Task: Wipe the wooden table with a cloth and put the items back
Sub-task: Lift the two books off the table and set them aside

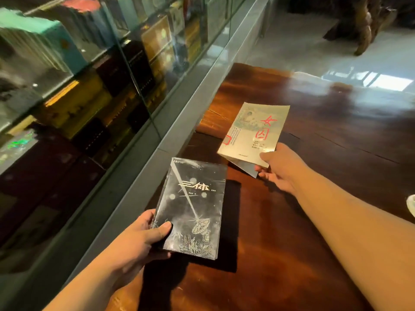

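From the head camera, your left hand grips the near left corner of the dark book, thumb on the cover and fingers beneath, holding it just above the wooden table close to the glass cabinet that runs along the table's left edge. Your right hand pinches the near corner of the pale book, which is lifted and tilted farther out over the table. No cloth is in view, and the surface shines, so the wiping looks finished; that is a judgement, not something shown. You seem to be in the putting-back stage, with both books still to be set down. A white object at the right edge is cut off and cannot be identified.
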Available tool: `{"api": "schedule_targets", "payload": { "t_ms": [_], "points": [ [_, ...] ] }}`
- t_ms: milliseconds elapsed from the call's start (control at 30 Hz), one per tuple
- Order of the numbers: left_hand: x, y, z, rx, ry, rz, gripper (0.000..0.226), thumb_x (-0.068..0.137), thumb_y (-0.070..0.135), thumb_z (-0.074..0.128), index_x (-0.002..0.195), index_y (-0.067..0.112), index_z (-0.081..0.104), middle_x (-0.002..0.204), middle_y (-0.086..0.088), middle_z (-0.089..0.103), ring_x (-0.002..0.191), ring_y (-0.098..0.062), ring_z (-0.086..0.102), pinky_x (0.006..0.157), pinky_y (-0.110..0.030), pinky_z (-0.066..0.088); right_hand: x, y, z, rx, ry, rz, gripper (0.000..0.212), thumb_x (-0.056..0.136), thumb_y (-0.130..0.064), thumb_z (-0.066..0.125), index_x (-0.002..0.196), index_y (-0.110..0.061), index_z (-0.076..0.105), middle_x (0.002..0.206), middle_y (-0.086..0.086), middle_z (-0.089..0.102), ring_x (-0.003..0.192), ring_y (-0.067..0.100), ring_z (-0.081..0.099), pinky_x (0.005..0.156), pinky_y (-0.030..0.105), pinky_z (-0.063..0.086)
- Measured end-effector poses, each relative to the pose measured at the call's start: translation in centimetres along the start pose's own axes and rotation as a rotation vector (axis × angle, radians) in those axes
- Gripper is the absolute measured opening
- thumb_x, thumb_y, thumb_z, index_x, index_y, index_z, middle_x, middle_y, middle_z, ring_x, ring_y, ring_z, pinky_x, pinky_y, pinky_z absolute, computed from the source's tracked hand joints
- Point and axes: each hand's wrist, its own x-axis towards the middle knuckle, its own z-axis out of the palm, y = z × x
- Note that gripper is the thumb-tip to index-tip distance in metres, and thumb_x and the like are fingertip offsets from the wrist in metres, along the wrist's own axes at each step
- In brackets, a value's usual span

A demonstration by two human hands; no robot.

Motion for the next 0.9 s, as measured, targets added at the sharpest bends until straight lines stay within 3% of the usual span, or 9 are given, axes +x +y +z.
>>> {"api": "schedule_targets", "payload": {
  "t_ms": [200, 333, 433, 533, 567, 633, 733, 833, 900],
  "points": [
    [0.4, -0.1, 0.2, 0.034, -0.068, -0.036, 0.032, 0.099, 0.011, 0.067, 0.129, 0.018, 0.058, 0.114, -0.014, 0.077, 0.102, -0.039, 0.074, 0.074, -0.045, 0.062, 0.7, 1.7, 6.0, -0.081, -0.075, -0.005, 0.025, 0.103, -0.012, 0.056, 0.123, -0.026, 0.059, 0.113, 0.001, 0.073, 0.077, 0.019, 0.069, 0.047, 0.028, 0.049],
    [1.2, -0.2, -0.2, 0.143, -0.03, -0.048, 0.028, 0.1, 0.012, 0.066, 0.126, 0.02, 0.058, 0.108, -0.011, 0.079, 0.1, -0.038, 0.074, 0.084, -0.052, 0.062, 1.8, 2.2, 7.8, -0.248, -0.1, -0.042, 0.03, 0.1, -0.019, 0.06, 0.13, -0.025, 0.06, 0.114, -0.001, 0.073, 0.081, 0.021, 0.062, 0.05, 0.031, 0.041],
    [1.7, -0.4, -0.3, 0.169, -0.015, -0.078, 0.026, 0.1, 0.013, 0.067, 0.124, 0.017, 0.057, 0.102, -0.012, 0.079, 0.089, -0.033, 0.076, 0.074, -0.048, 0.063, 2.4, 2.5, 8.2, -0.34, -0.108, -0.041, 0.031, 0.099, -0.018, 0.061, 0.13, -0.02, 0.06, 0.113, 0.003, 0.072, 0.075, 0.022, 0.056, 0.049, 0.031, 0.04],
    [2.4, -0.5, -0.4, 0.226, 0.035, -0.11, 0.029, 0.097, 0.021, 0.073, 0.119, 0.014, 0.056, 0.097, -0.011, 0.08, 0.083, -0.029, 0.078, 0.07, -0.045, 0.063, 2.6, 2.4, 8.2, -0.479, -0.055, -0.073, 0.009, 0.095, -0.017, 0.066, 0.103, -0.012, 0.064, 0.089, 0.007, 0.068, 0.065, 0.02, 0.054, 0.047, 0.029, 0.039],
    [2.6, -0.4, -0.3, 0.282, 0.077, -0.113, 0.031, 0.094, 0.026, 0.076, 0.115, 0.014, 0.057, 0.095, -0.01, 0.08, 0.081, -0.029, 0.078, 0.07, -0.047, 0.064, 2.6, 2.2, 8.0, -0.586, -0.027, -0.088, 0.012, 0.094, -0.02, 0.068, 0.09, -0.01, 0.062, 0.081, 0.007, 0.065, 0.062, 0.02, 0.054, 0.048, 0.028, 0.038],
    [2.9, 0.0, 0.0, 0.508, 0.169, -0.09, 0.037, 0.087, 0.046, 0.077, 0.103, 0.019, 0.058, 0.087, -0.007, 0.078, 0.068, -0.025, 0.077, 0.062, -0.045, 0.063, 2.2, 1.7, 7.7, -0.849, 0.015, -0.132, 0.03, 0.091, -0.03, 0.07, 0.072, -0.01, 0.056, 0.068, 0.006, 0.059, 0.056, 0.02, 0.052, 0.046, 0.03, 0.033],
    [3.0, 1.2, 0.4, 1.201, 0.249, -0.042, 0.064, 0.071, 0.089, 0.049, 0.084, 0.026, 0.056, 0.076, 0.006, 0.069, 0.065, -0.017, 0.067, 0.058, -0.034, 0.052, 0.8, 1.2, 7.1, -1.031, 0.037, -0.191, 0.035, 0.089, -0.036, 0.068, 0.068, -0.013, 0.05, 0.065, 0.003, 0.055, 0.065, 0.027, 0.059, 0.047, 0.031, 0.033],
    [2.9, 2.9, 1.0, 1.521, 0.275, -0.061, 0.074, 0.065, 0.097, 0.034, 0.082, 0.029, 0.056, 0.078, 0.011, 0.064, 0.074, -0.014, 0.061, 0.065, -0.033, 0.055, -2.2, 0.2, 5.0, -1.053, 0.069, -0.319, 0.028, 0.089, -0.044, 0.066, 0.092, -0.017, 0.059, 0.085, -0.002, 0.06, 0.085, 0.026, 0.063, 0.06, 0.035, 0.045],
    [2.6, 4.5, 2.5, 1.626, 0.313, -0.012, 0.074, 0.063, 0.098, 0.037, 0.09, 0.031, 0.055, 0.085, 0.011, 0.065, 0.08, -0.016, 0.063, 0.068, -0.034, 0.057, -4.8, -0.8, 2.2, -1.066, 0.125, -0.448, 0.042, 0.087, -0.056, 0.066, 0.116, -0.025, 0.06, 0.101, -0.003, 0.061, 0.091, 0.023, 0.064, 0.068, 0.037, 0.052]
  ]
}}
